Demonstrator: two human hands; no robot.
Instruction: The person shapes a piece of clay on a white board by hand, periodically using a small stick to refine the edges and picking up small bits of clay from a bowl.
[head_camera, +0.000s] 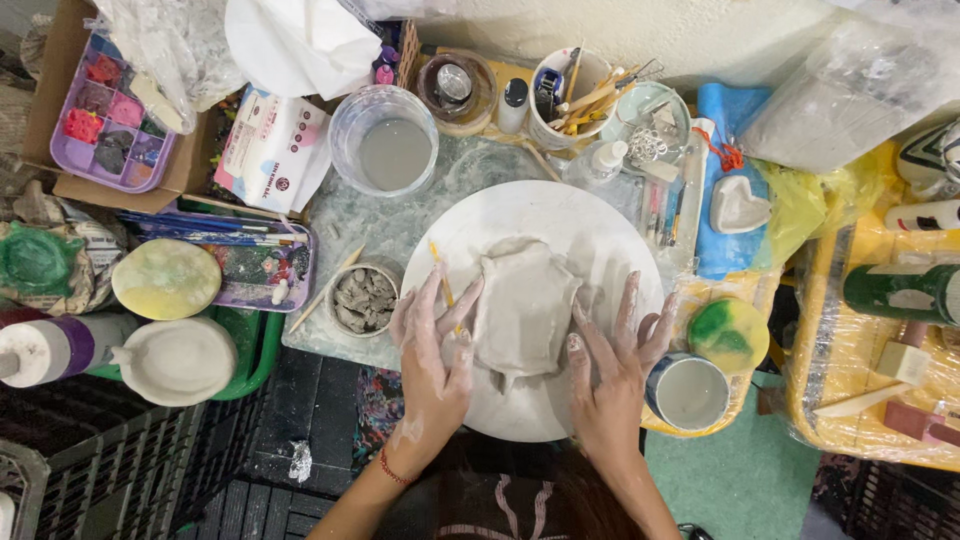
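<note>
A lump of grey clay (524, 305), shaped into a shallow form with raised edges, lies on a round white turntable (590, 235). My left hand (435, 355), smeared with clay, rests against the clay's left side and holds a thin yellow tool (441, 278) between its fingers. Fingers spread, my right hand (612, 365) presses against the clay's right side and lower edge.
A small cup of clay scraps (364, 298) sits left of the turntable, a clear tub of cloudy water (384, 140) behind it. A cup of tools (568, 95), a mug (688, 392), a green-yellow sponge (730, 333) and a heart-shaped clay piece (738, 205) stand around.
</note>
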